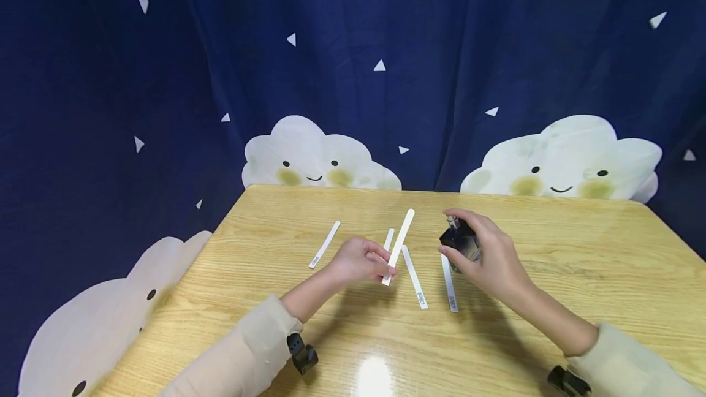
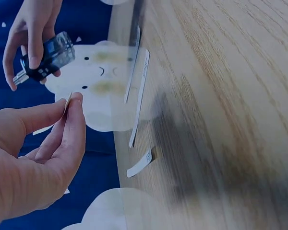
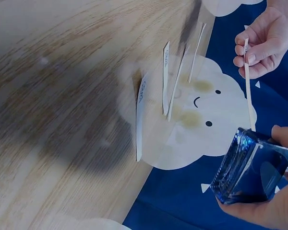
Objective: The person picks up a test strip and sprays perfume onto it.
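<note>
My left hand (image 1: 355,260) pinches a white perfume test strip (image 1: 401,240) near its printed lower end, between thumb and fingers. The strip slants up and to the right, its rounded end at the top. To the right, my right hand (image 1: 496,259) holds a dark glass perfume bottle (image 1: 461,240), with a finger over the silver spray nozzle (image 2: 21,77). In the right wrist view the bottle's glass (image 3: 249,165) looks blue and clear. Both hands are above the table, the bottle's nozzle near the height of the strip's upper part.
Several more test strips lie on the wooden table (image 1: 265,213): one at the left (image 1: 325,244), others below the hands, such as a middle strip (image 1: 415,277) and a right strip (image 1: 450,287). Behind the table hangs a dark blue curtain (image 1: 331,11) with cloud faces.
</note>
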`<state>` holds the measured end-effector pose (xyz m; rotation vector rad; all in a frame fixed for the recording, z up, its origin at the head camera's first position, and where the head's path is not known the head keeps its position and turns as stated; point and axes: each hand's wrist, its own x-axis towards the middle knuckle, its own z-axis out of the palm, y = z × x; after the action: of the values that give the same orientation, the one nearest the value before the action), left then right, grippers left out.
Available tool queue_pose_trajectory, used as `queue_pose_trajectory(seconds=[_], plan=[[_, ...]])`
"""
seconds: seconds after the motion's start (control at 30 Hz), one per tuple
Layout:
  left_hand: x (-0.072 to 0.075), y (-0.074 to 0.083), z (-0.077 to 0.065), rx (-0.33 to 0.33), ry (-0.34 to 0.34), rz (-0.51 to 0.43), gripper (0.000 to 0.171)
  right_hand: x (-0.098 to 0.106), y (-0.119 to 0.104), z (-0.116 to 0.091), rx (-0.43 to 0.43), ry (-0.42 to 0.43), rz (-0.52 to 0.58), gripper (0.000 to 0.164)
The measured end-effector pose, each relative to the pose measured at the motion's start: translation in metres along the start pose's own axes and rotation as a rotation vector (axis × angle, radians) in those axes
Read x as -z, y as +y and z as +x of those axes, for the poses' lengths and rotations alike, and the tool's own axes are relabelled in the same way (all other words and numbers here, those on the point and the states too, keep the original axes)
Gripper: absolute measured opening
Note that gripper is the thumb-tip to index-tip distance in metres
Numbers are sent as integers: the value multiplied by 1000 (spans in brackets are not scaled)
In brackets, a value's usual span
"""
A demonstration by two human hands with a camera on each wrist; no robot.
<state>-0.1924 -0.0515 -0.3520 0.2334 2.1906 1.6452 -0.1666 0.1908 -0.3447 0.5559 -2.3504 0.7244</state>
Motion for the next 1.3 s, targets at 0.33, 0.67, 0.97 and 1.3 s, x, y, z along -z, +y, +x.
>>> queue_pose_trajectory(seconds=[0.33,0.67,0.97,1.3], plan=[[-4,7,-4,16,30,37,17,-4,-4,1,-27,-28,12,58],[-7,11,-7,-4,28,110,16,-10,-7,3,-39,-38,32,55],[-9,7,-8,8,15,109,15,-15,-7,1,-34,-50,48,54],[-6,9,-5,24,16,115,15,-19,-3,10,19,-40,33,54]])
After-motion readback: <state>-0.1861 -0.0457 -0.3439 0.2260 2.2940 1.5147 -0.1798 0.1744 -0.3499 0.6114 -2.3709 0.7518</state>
